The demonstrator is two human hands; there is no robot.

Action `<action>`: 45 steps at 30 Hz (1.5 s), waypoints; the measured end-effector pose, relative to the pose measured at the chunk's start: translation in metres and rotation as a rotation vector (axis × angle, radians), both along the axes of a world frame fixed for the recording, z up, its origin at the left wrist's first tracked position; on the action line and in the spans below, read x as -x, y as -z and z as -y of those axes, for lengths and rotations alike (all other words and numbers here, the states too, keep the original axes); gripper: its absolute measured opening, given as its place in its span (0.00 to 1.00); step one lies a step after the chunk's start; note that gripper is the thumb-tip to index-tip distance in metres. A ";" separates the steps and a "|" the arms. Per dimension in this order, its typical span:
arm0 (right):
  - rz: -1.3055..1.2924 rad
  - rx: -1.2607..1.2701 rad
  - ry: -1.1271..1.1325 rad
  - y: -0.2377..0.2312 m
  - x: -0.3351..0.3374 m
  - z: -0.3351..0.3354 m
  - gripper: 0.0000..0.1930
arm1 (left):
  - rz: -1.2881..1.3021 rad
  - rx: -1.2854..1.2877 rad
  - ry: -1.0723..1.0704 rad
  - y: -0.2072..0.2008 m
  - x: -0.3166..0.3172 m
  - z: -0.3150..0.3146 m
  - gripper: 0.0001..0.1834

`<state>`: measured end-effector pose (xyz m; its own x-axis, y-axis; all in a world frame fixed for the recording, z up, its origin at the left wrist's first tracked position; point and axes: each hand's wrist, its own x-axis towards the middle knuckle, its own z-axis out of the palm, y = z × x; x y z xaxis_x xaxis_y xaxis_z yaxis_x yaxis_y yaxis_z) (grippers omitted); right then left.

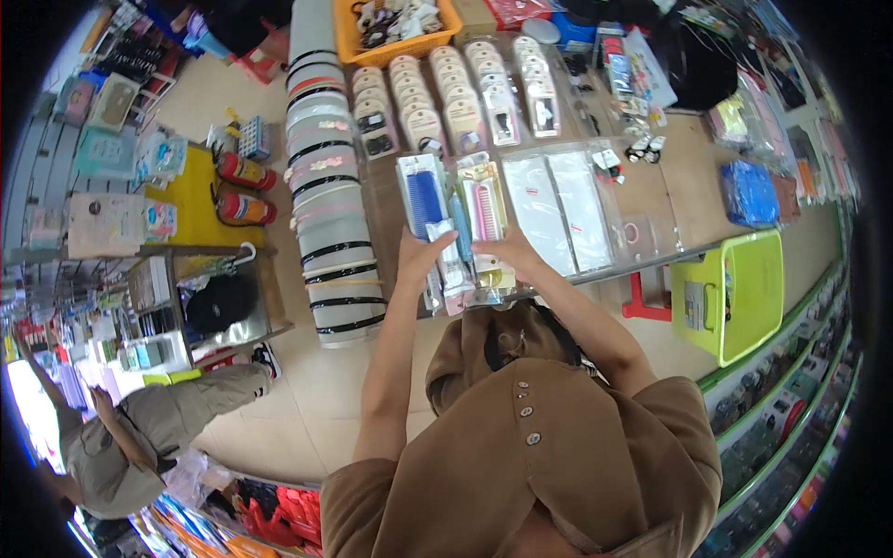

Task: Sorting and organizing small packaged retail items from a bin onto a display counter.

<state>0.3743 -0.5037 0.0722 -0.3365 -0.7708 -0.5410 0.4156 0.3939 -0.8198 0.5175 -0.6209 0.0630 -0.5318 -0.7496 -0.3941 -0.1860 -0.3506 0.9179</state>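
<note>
At the table's front edge, my left hand (426, 255) is closed round the left side of a group of packaged combs, its thumb on top. Under it is a packaged blue comb (424, 197) with a white backing. My right hand (512, 253) grips the right side, its thumb over the packaged pink comb (486, 210). Between the two lie a slim light-blue item (460, 226) and a small white package (452, 267). The fingers under the packages are hidden.
Rows of carded hair accessories (460, 98) and an orange basket (398, 28) lie behind. Clear plastic sleeves (558, 209) are to the right, a roll with headbands (330, 186) left. A green bin (735, 298) stands right of the table. Another person (139, 428) is at left.
</note>
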 end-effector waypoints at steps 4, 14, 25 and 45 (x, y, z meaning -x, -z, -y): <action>-0.042 0.114 0.045 -0.014 0.004 -0.023 0.26 | -0.076 -0.014 0.015 -0.037 0.011 -0.021 0.31; -0.012 0.271 0.345 -0.053 0.040 -0.160 0.33 | -0.038 0.043 0.332 -0.084 0.083 -0.127 0.28; -0.159 0.049 0.689 -0.067 0.093 -0.394 0.22 | -0.076 -0.041 0.691 -0.070 0.202 -0.333 0.31; 0.007 0.131 1.416 -0.023 0.187 -0.617 0.22 | -0.119 -0.222 1.503 -0.017 0.435 -0.574 0.27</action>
<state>0.1873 0.1137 0.0953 -0.8513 0.1656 -0.4979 0.3925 -0.4287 -0.8137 0.0824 -0.0467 0.0802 -0.7589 0.5651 -0.3237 -0.4157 -0.0376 0.9087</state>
